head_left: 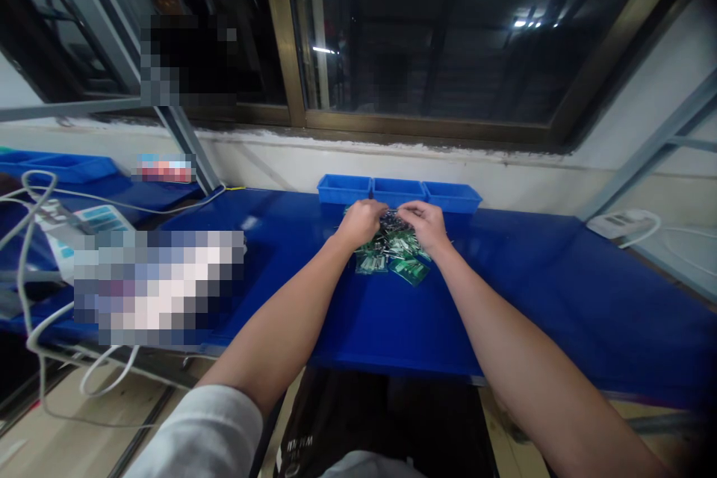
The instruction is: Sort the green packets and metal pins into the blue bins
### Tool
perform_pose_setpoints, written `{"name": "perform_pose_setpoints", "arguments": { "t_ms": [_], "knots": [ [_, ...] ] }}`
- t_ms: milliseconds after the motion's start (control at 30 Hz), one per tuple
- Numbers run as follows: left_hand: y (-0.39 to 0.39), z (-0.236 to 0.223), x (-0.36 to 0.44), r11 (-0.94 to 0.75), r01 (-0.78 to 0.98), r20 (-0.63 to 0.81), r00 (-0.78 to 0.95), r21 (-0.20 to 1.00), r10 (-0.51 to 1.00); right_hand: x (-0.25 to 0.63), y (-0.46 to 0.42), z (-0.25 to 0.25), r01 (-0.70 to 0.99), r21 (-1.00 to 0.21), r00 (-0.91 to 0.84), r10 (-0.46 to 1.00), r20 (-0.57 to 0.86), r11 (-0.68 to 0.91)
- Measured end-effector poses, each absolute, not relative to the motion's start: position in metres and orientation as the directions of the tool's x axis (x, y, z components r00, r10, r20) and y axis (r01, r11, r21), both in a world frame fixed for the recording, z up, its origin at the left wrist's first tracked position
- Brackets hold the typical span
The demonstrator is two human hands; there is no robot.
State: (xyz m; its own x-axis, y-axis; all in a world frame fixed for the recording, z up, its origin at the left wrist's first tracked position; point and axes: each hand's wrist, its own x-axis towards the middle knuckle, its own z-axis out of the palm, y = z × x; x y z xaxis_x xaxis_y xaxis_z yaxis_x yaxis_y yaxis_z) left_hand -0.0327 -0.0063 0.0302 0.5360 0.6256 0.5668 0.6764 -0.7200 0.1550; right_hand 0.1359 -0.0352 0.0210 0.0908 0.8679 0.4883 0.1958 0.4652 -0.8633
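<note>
On the blue tabletop (381, 336) lies a heap of small green flat pieces (411, 269), mixed with thin silvery metal parts (386, 239); their exact kind is too small to tell. My left hand (361, 224) is over the heap's left side, fingers closed in a pinch. Across from it, my right hand (429, 226) pinches above the right side. A thin, light-coloured piece (393, 210) seems to span the gap between both sets of fingertips. Which hand grips it is hard to see.
Three joined blue bins (399, 190) stand behind the heap against the wall. At left are white cables (25, 299), a blurred-out area (168, 284) and another blue tray (61, 166). A white power strip (623, 223) is at far right.
</note>
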Motion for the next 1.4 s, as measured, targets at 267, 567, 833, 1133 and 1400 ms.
{"name": "perform_pose_setpoints", "arguments": {
  "t_ms": [267, 567, 833, 1133, 1400],
  "knots": [
    [-0.008, 0.032, -0.028, -0.786, 0.581, 0.659, 0.510, 0.209, 0.552, 0.137, -0.038, 0.024, 0.170, -0.875, 0.214, 0.850, 0.481, 0.453],
    [-0.006, 0.030, -0.030, -0.772, 0.600, 0.660, 0.495, 0.210, 0.564, 0.137, -0.038, 0.024, 0.080, -0.878, 0.132, 0.868, 0.478, 0.471],
    [-0.007, 0.029, -0.030, -0.790, 0.573, 0.674, 0.496, 0.220, 0.548, 0.138, -0.037, 0.024, 0.073, -0.864, 0.185, 0.845, 0.502, 0.498],
    [-0.065, 0.075, -0.045, -0.486, 0.869, 0.475, 0.390, 0.094, 0.789, 0.147, -0.034, 0.019, 0.266, -0.849, 0.337, 0.781, 0.525, 0.456],
    [-0.171, 0.085, -0.192, -0.090, 0.995, 0.451, 0.057, 0.051, 0.891, 0.145, -0.036, 0.019, 0.341, -0.817, 0.321, 0.759, 0.566, 0.465]
  ]
}}
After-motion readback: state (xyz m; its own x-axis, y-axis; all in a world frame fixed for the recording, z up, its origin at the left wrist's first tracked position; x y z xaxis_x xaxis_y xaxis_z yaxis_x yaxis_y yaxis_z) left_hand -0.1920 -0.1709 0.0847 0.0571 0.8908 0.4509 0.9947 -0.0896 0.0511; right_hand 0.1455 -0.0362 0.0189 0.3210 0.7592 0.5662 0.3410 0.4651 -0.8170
